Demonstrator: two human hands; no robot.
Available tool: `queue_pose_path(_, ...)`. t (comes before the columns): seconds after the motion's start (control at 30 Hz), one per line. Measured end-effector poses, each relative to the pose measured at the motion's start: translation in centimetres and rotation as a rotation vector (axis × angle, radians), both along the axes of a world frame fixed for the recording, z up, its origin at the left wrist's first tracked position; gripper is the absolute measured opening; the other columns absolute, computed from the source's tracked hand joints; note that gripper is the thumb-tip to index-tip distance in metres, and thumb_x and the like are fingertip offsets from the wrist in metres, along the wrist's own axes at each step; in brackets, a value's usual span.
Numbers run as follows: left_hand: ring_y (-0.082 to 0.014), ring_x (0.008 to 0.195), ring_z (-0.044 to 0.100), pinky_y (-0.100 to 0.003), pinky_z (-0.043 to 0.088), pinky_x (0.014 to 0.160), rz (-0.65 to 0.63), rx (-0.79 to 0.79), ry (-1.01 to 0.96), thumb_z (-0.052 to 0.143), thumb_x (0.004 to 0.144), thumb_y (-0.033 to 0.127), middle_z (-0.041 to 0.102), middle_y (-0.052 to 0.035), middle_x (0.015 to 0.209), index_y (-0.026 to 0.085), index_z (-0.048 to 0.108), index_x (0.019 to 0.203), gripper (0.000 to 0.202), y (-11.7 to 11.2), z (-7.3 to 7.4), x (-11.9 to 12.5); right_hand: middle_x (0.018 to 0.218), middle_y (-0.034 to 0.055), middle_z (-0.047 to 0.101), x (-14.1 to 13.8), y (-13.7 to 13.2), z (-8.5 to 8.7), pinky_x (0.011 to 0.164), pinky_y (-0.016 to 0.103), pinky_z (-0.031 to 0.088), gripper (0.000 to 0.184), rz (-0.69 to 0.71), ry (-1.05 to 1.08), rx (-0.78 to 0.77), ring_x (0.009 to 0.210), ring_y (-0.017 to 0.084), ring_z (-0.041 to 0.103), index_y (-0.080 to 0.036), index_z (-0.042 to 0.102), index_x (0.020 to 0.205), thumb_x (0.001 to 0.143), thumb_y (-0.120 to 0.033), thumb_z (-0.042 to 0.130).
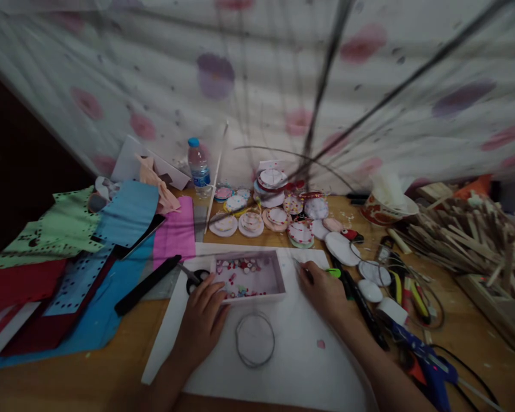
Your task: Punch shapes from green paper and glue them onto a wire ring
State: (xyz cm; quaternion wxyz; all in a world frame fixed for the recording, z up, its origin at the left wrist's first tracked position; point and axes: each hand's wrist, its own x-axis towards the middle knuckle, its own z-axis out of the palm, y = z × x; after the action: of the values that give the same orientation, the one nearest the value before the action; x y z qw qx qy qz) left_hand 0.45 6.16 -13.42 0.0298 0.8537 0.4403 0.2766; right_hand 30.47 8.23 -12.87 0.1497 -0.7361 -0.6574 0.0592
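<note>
Shallow pale-pink rectangular bead box (pixel 257 298) is touched by loosely spread left hand (pixel 206 300), probably for steadying. Thin grey pointed tool (pixel 297 264) is pinched by right hand (pixel 323 290)

No words or numbers can be read with certainty. The bottle (pixel 194 151), left of centre in the upper half, wears a blue and white label (pixel 201 177); its print is too small and blurred to make out. At right of centre, the tub (pixel 371 213) carries red and white printing, likewise unreadable. On the top disc (pixel 273 178) of the stack, near the middle of the frame, thin lines cross, forming no clear sign.
</note>
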Motion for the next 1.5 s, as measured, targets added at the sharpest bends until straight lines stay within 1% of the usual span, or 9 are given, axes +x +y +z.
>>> queue_pose_path(0.2,-0.0302,0.126,0.041,-0.051,0.041,0.1,-0.002,-0.011,-0.004,0.051,0.088,0.015,0.059,-0.0101,0.117,0.018,0.053,0.106,0.019,0.0,0.0,0.0,0.07,0.0083,0.072,-0.1,-0.3,-0.1,0.05,0.025,0.039,0.027,0.017,0.041,0.108,0.059,0.022,0.068,-0.016,0.064,0.095,0.09,-0.031,0.042)
queue_pose_path(0.33,-0.0303,0.126,0.041,-0.05,0.042,0.1,-0.005,-0.017,-0.017,0.051,0.088,0.015,0.059,-0.0109,0.117,0.017,0.054,0.105,0.018,0.0,-0.1,-0.1,0.08,0.0085,0.073,-1.1,-1.3,1.2,0.056,0.026,0.047,0.028,0.072,0.136,0.2,0.065,0.019,0.069,-0.016,0.062,0.102,0.092,-0.032,0.041)
queue_pose_path(0.47,-0.0301,0.129,0.038,-0.049,0.04,0.102,-0.022,-0.051,-0.035,0.049,0.089,0.014,0.057,-0.0121,0.118,0.016,0.052,0.107,0.019,0.0,0.1,0.0,0.08,0.0046,0.074,-2.6,-2.7,3.4,0.057,0.023,0.049,0.022,0.3,0.209,0.184,0.063,0.016,0.068,-0.02,0.062,0.103,0.09,-0.03,0.046)
queue_pose_path(0.57,-0.0287,0.13,0.036,-0.049,0.038,0.104,-0.05,-0.116,-0.07,0.047,0.09,0.012,0.057,-0.0107,0.117,0.017,0.053,0.108,0.02,0.0,1.0,0.2,0.08,0.0021,0.073,-3.4,-3.2,4.3,0.057,0.023,0.049,0.017,0.445,0.232,0.117,0.063,0.015,0.068,-0.021,0.062,0.098,0.088,-0.024,0.049)
queue_pose_path(0.73,-0.028,0.129,0.035,-0.052,0.034,0.104,-0.025,-0.204,-0.196,0.05,0.09,0.017,0.059,-0.0076,0.115,0.022,0.054,0.11,0.021,0.0,3.8,1.6,0.074,0.0004,0.071,-4.3,-3.3,4.7,0.052,0.021,0.047,0.017,0.384,0.303,0.14,0.057,0.013,0.065,-0.021,0.059,0.102,0.088,-0.025,0.05)
queue_pose_path(0.9,-0.0278,0.12,0.047,-0.052,0.04,0.099,0.011,-0.264,-0.38,0.056,0.089,0.027,0.066,-0.0068,0.106,0.023,0.061,0.104,0.016,1.2,5.6,3.5,0.07,-0.0018,0.069,-5.7,-3.5,5.5,0.052,0.02,0.045,0.017,0.493,0.368,0.2,0.056,0.012,0.064,-0.021,0.058,0.104,0.087,-0.022,0.054)
queue_pose_path(1.1,-0.0226,0.098,0.062,-0.04,0.051,0.084,-0.037,-0.231,-0.396,0.054,0.09,0.03,0.072,-0.0049,0.089,0.021,0.067,0.082,0.018,3.2,5.5,3.8,0.071,-0.0011,0.069,-6.1,-3.5,5.2,0.054,0.021,0.047,0.018,0.487,0.389,0.294,0.056,0.012,0.064,-0.022,0.057,0.104,0.086,-0.021,0.055)
queue_pose_path(1.33,-0.0274,0.1,0.058,-0.056,0.032,0.096,-0.009,-0.148,-0.258,0.062,0.084,0.017,0.073,-0.0016,0.093,0.026,0.071,0.09,0.014,4.6,5.0,3.0,0.076,-0.0005,0.069,-5.6,-3.8,4.9,0.055,0.02,0.049,0.019,0.419,0.463,0.306,0.057,0.012,0.063,-0.022,0.055,0.105,0.086,-0.021,0.056)
queue_pose_path(1.5,-0.0258,0.097,0.058,-0.052,0.036,0.094,0.012,-0.133,-0.266,0.068,0.08,0.023,0.07,-0.0027,0.092,0.024,0.071,0.075,0.006,4.3,5.7,3.3,0.074,-0.002,0.068,-5.6,-4.3,5.0,0.053,0.019,0.048,0.019,0.407,0.508,0.267,0.055,0.011,0.061,-0.023,0.054,0.105,0.086,-0.019,0.056)
